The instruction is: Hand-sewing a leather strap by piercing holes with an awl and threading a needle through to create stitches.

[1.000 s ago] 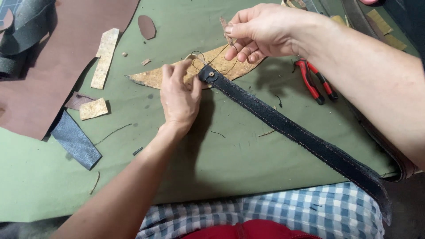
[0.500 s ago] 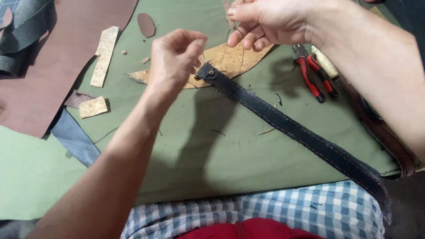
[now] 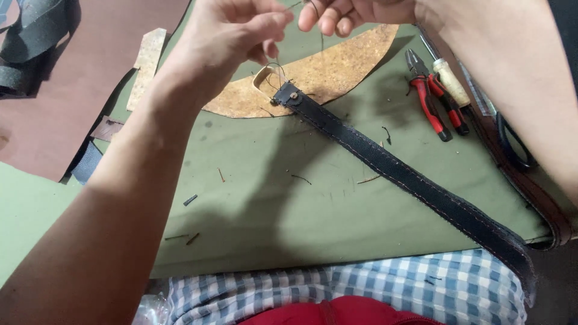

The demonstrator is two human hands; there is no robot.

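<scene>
A black stitched leather strap (image 3: 385, 165) lies diagonally on the green mat (image 3: 289, 210), its upper end resting on a tan cork piece (image 3: 337, 72). A thin dark thread (image 3: 276, 67) loops up from that strap end. My left hand (image 3: 232, 39) hovers above the end, thumb and forefinger pinched on the thread. At the top edge my right hand (image 3: 355, 12) is partly cut off, with its fingertips closed on another run of the thread. Both hands are lifted off the mat.
Red-handled pliers (image 3: 435, 103) and a cream-handled awl (image 3: 451, 81) lie right of the cork. Black scissors (image 3: 512, 144) and a brown belt (image 3: 536, 198) sit at the right edge. A brown leather sheet (image 3: 72, 84) and cork strip (image 3: 147, 60) lie left. Checked cloth (image 3: 361, 289) covers my lap.
My left hand rose off the strap end and pinched the thread. Both hands lifted toward the top of the view, drawing the thread up. The view moved closer.
</scene>
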